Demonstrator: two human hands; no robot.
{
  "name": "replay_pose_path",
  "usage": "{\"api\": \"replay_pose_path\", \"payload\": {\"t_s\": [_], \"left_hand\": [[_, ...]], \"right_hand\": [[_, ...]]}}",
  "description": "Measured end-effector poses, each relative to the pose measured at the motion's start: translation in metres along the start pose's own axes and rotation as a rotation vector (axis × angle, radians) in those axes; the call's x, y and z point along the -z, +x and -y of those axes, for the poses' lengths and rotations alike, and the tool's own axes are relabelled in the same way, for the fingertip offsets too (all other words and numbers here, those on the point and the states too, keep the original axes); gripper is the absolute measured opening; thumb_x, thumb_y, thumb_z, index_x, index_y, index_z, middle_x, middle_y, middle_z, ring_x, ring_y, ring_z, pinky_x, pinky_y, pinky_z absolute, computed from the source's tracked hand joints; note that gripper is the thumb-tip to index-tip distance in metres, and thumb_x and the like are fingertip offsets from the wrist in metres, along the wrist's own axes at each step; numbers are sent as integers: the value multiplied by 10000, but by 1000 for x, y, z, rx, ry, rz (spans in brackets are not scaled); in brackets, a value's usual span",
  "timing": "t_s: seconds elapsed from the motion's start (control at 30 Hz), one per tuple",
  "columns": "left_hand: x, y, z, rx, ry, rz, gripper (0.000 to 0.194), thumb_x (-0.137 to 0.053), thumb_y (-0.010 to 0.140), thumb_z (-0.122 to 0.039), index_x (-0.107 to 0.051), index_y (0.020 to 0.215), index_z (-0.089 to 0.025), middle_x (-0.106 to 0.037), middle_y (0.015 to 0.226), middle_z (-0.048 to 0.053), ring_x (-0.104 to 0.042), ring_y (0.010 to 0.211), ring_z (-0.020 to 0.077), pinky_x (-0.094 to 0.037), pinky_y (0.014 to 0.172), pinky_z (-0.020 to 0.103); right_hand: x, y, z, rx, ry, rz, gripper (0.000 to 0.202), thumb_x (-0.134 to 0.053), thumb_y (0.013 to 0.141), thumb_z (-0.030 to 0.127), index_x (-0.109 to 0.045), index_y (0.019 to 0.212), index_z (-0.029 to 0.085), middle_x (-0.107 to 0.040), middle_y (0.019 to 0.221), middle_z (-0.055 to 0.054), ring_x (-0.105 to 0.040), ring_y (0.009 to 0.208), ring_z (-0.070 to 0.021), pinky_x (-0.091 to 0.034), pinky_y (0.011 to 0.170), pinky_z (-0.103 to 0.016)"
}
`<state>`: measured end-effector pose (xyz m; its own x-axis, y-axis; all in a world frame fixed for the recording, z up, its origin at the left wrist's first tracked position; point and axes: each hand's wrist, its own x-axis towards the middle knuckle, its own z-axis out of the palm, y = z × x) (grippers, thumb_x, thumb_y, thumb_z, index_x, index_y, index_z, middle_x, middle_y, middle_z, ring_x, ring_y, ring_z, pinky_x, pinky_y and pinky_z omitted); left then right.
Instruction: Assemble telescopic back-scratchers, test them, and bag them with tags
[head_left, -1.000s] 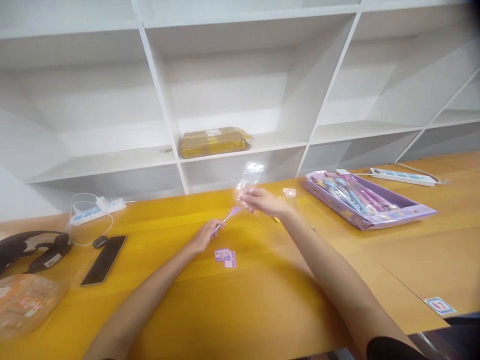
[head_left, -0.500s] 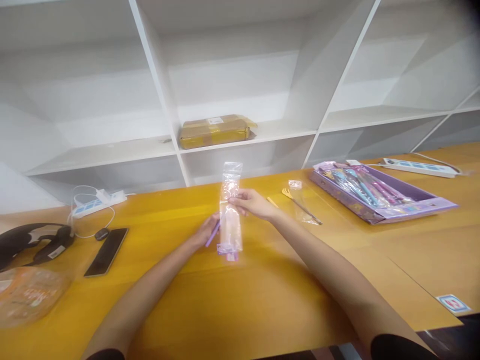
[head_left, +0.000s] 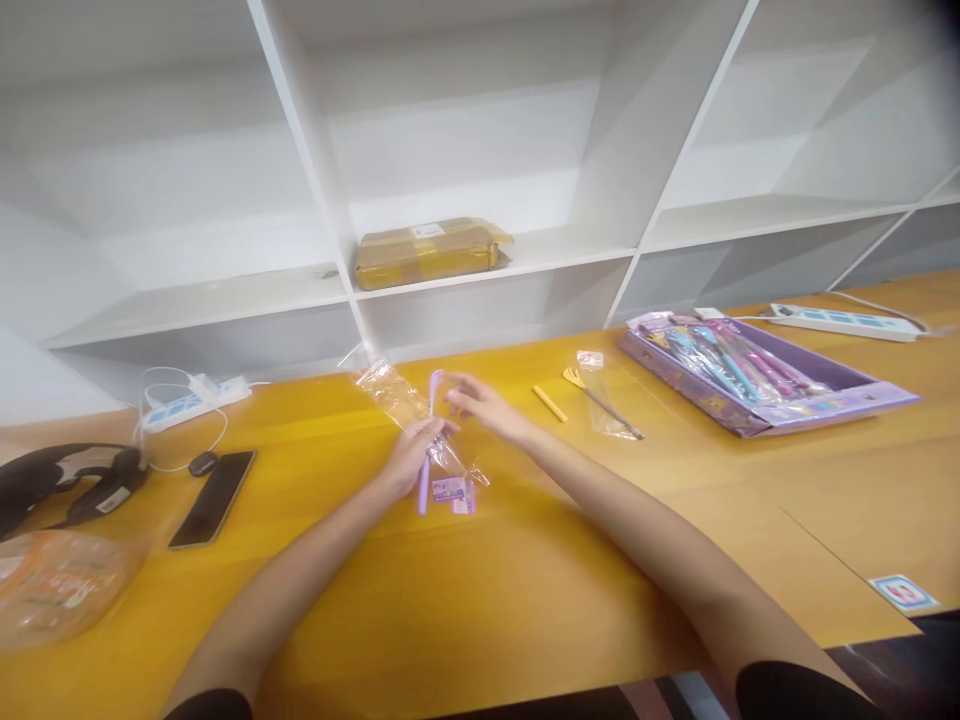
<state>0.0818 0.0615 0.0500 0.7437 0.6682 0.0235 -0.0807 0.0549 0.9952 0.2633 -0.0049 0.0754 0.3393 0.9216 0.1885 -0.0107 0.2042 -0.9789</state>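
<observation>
Our left hand (head_left: 411, 458) is pinched shut on the purple pen (head_left: 425, 470), fingers wrapped round its middle. The pen stands near upright; its lower end pokes out below the hand and its curved top shows above. The clear plastic sleeve (head_left: 394, 392) lies against the same hand and slants up and away from the pen. We cannot tell whether the left fingers also trap the sleeve, since film and skin blur together there.

Our right hand (head_left: 480, 402) is just right of the pen top, fingers loosely curled and half open. Its fingertips are close to the pen tip, but motion blur hides any contact, so we cannot tell whether it holds anything.

Small purple cards (head_left: 453, 492) lie on the table (head_left: 525, 600) just right of the pen's lower end; the print is too small to read.

Right of the pen: a yellow stick (head_left: 550, 403), then another bagged pen (head_left: 604, 405), then, well apart, an open purple box (head_left: 765, 375) of pens with a power strip (head_left: 840, 322) behind it.

Left of the pen, well apart: a black phone (head_left: 212, 498), a white power strip (head_left: 193, 398), and a dark neck device (head_left: 60, 483) cut off by the frame edge. A brown parcel (head_left: 427, 250) sits on the shelf (head_left: 525, 262) above the pen.
</observation>
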Motion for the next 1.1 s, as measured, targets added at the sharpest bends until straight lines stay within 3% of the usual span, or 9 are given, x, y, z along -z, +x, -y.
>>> {"api": "replay_pose_path", "payload": {"t_s": [0.17,0.37,0.47,0.6,0.7,0.77,0.87,1.0,1.1], "left_hand": [[-10,-9,-5,23,-36,21,576,-818,789,-716,-767,873,-149,-614,787,15,-401,568,70,-331,513,214],[-10,-11,-1,52,-65,110,526,-812,828,-679,-747,867,-158,-559,767,-10,-400,553,56,-344,513,196],[-9,-10,-1,54,-77,150,499,-799,854,-662,-756,897,-167,-584,764,-1,-482,583,81,-428,551,209],[-6,-9,-17,-26,-153,192,489,-743,914,-658,-768,1025,-183,-734,1037,92,-707,907,207,-614,778,317],[3,-5,-37,-86,-244,136,524,-688,950,-675,-711,1171,-201,-770,1162,130,-762,970,266,-654,823,414],[12,-3,-51,-142,-270,54,547,-657,968,-684,-660,1247,-214,-786,1132,130,-784,944,275,-662,822,437],[27,-2,-71,-211,-271,-70,572,-641,970,-702,-612,1300,-236,-795,1093,119,-794,921,275,-670,813,444],[38,-7,-92,-229,-240,-157,566,-651,961,-707,-630,1278,-239,-797,1056,107,-790,960,272,-678,817,434],[37,-15,-104,-212,-231,-163,539,-650,971,-689,-670,1249,-228,-794,1018,103,-788,1017,286,-681,849,453]], "right_hand": [[-25,-12,-11,-86,40,56,544,-798,800,660,-644,1050,203,-609,733,43,-540,633,-118,-471,652,-279],[-35,-24,-9,-87,38,50,482,-740,838,685,-649,831,211,-409,504,85,-423,523,-126,-401,567,-273],[-35,-23,-4,-11,37,-83,446,-708,863,660,-617,824,225,-470,585,56,-447,567,-135,-403,574,-276],[-18,-17,17,177,70,-367,414,-550,964,664,-552,911,253,-579,881,-9,-560,829,-164,-488,741,-288],[3,-18,47,342,192,-506,366,-542,1009,629,-506,949,270,-502,851,17,-498,696,-131,-445,630,-258],[13,-27,70,391,206,-440,340,-575,1024,607,-514,975,276,-432,772,47,-372,558,-106,-329,508,-239],[18,-48,96,305,-28,-124,351,-558,1056,610,-579,1012,263,-381,680,69,-283,505,-98,-238,471,-244],[9,-69,106,190,-527,256,427,-481,1096,588,-664,959,227,-470,675,35,-418,589,-118,-342,574,-263],[3,-68,100,176,-745,310,459,-423,1111,558,-700,941,233,-552,707,11,-472,626,-139,-368,628,-282]]}}
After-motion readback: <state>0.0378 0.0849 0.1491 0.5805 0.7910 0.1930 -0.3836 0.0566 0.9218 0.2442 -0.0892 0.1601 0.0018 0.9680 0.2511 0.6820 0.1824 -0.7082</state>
